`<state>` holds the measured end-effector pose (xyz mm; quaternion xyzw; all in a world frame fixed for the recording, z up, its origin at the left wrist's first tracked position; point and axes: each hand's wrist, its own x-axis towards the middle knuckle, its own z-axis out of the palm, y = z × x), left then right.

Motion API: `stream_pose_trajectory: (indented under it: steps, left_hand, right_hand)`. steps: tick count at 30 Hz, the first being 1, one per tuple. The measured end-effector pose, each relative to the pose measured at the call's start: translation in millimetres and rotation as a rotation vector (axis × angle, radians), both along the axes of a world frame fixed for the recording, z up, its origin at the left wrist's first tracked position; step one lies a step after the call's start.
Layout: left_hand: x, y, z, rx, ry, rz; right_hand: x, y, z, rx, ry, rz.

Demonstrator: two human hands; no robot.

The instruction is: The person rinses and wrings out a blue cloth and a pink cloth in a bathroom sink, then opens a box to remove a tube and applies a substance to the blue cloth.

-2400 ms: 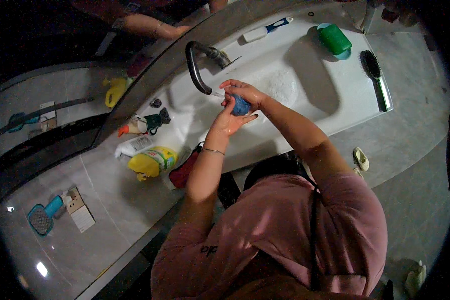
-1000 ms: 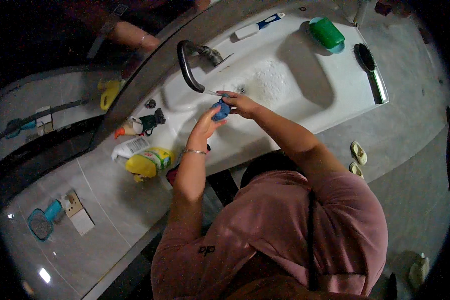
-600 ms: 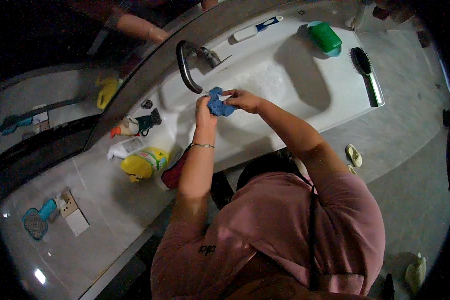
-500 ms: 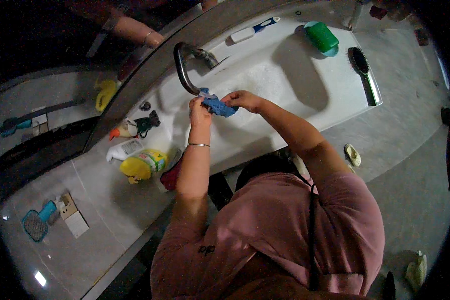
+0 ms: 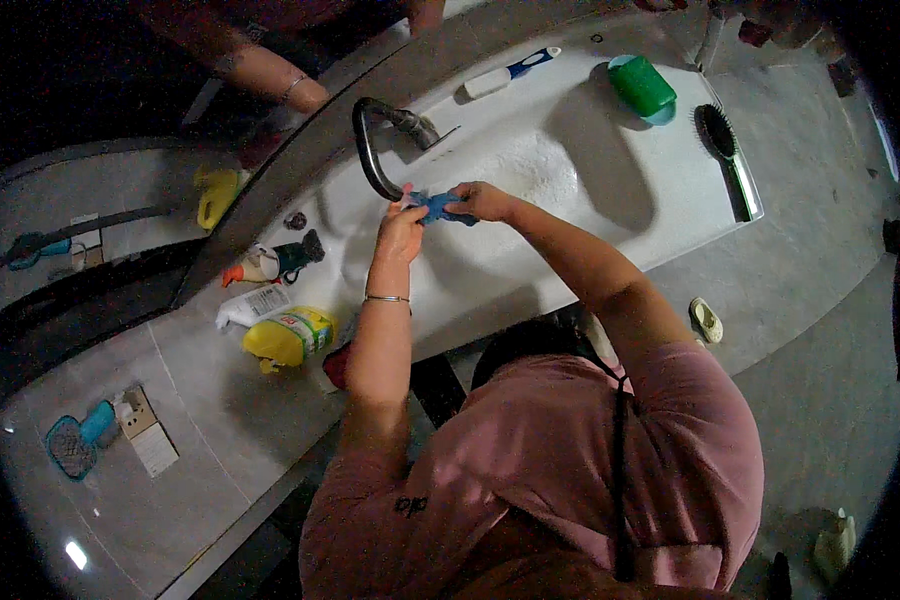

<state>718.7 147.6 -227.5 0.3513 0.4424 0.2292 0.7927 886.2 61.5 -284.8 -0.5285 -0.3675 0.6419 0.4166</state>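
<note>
Both my hands grip a small crumpled blue cloth (image 5: 438, 207) over the white sink (image 5: 510, 285), just under the end of the curved metal faucet (image 5: 362, 140). My left hand (image 5: 401, 229), with a thin bracelet at the wrist, is closed on the cloth's left end. On its right end, the fingers of my right hand (image 5: 484, 201) pinch the fabric. White foam or splashing water (image 5: 540, 170) shows in the basin beyond my right hand. The cloth's exact kind cannot be made out.
A white brush with a blue handle (image 5: 515, 72), a green soap bar or box (image 5: 642, 86) and a black hairbrush (image 5: 716, 135) lie along the sink's rim. Left of the sink are a yellow bottle (image 5: 292, 336), a white bottle (image 5: 255, 304) and a teal-edged pet brush (image 5: 75, 445).
The blue cloth, bunched and hanging before, is now drawn out flatter between my hands. My right hand has shifted slightly left, and the foam in the basin looks more churned.
</note>
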Motion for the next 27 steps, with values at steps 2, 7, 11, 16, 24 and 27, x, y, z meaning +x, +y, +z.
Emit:
stream_pose_trajectory:
  steps: [2, 7, 11, 16, 24, 27]
  left_hand:
    - [1.8, 1.5, 5.7, 0.051, 0.134, -0.092]
    - [-8.1, 13.2, 4.2, 0.274, 0.323, -0.018]
    - [-28.4, 22.6, 3.4, 0.411, 0.396, 0.015]
    - [-34.4, 26.3, 24.5, 0.161, 0.256, 0.004]
    - [-40.6, 41.7, 40.4, 0.138, 0.011, 0.009]
    - [-43.9, 44.0, 45.1, 0.090, 0.040, 0.029]
  right_hand:
    - [-3.3, 1.6, -7.9, 0.151, 0.052, -0.066]
    - [-10.8, 7.6, -6.5, 0.169, 0.030, -0.048]
    - [-20.2, 11.1, 17.5, -0.040, 0.056, -0.168]
    - [0.4, 4.5, 9.1, -0.092, 0.383, -0.496]
    - [21.6, -5.7, -1.5, -0.060, 0.408, -0.346]
    - [22.8, -5.6, 1.0, -0.097, 0.446, -0.300]
